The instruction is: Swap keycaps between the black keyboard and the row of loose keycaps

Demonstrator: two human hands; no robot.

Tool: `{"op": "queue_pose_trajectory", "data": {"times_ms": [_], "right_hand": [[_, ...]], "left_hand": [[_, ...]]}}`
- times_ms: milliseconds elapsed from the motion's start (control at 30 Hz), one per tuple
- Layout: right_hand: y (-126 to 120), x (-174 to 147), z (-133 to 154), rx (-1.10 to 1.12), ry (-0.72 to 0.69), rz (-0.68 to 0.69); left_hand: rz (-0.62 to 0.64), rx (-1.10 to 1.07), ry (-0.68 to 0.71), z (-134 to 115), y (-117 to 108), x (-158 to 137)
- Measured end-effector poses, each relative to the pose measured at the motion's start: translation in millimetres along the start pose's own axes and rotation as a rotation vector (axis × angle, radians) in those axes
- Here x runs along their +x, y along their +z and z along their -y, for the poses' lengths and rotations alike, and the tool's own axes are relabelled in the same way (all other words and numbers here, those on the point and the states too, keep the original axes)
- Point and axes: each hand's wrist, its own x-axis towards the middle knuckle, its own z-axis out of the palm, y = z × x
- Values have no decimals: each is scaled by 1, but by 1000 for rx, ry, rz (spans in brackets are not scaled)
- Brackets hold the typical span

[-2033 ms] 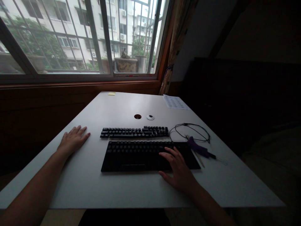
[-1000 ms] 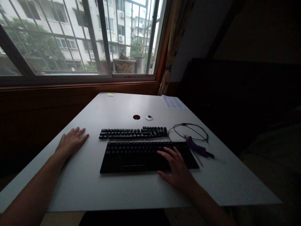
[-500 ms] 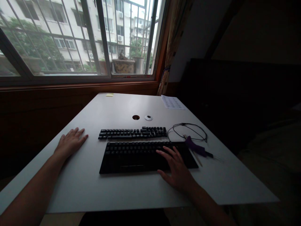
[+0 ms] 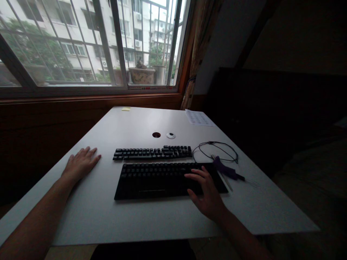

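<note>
L hand (image 4: 81, 161): mine, palm down flat, fingers spread, on bare tabletop; well left of kbd.
R hand (image 4: 208, 195): mine, fingers spread + a bit bent, thumb apart, over R part of kbd. Can't tell if fingertips touch keys.
Kbd (image 4: 151, 184): black, betw. my hands, R end under R fingers. Key rows along far side; near part v. dark, detail unclear, thin line front-ctr.
Keycaps (image 4: 151, 154): dark, in rows just beyond kbd, ahead of & betw. both hands.
Purple tool (image 4: 224, 169): just R of R hand, by kbd's R end; dark tip section, thin wires pointing away R.
Thin stick (image 4: 228, 183): pale, slanting, betw. R hand & purple tool's near side.
Cable (image 4: 211, 142): black, looped, beyond R fingers.
Hole (image 4: 156, 135) + white cover (image 4: 171, 136): side by side, past keycaps.
Paper (image 4: 199, 118): printed, far ahead of R hand.
Yellow slip (image 4: 126, 109): far edge, ahead-R of L hand.
</note>
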Motion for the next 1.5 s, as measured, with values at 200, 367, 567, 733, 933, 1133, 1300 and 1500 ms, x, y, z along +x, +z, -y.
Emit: {"op": "queue_pose_trajectory", "data": {"times_ms": [200,367,567,733,933,1133,1300,1500], "right_hand": [[-7,37,-24,-14,146,-140],[8,95,-48,-84,92,-47],[51,159,-72,-174,133,128],[79,190,-83,-220,141,307],[92,199,-90,-288,164,451],[102,201,-97,-333,178,487],[106,206,-100,-324,176,480],[105,212,-105,-281,140,530]], "left_hand": [[5,-14,-8,-1,-1,0],[-3,-10,-15,-3,-2,-2],[-3,-11,-5,-7,-5,-4],[2,14,-9,-9,-7,-5],[-3,8,-19,-7,-3,-3],[-1,5,-21,-8,-3,-5],[-1,5,-24,-11,-6,-7],[1,-3,-38,-12,-7,-7]]}}
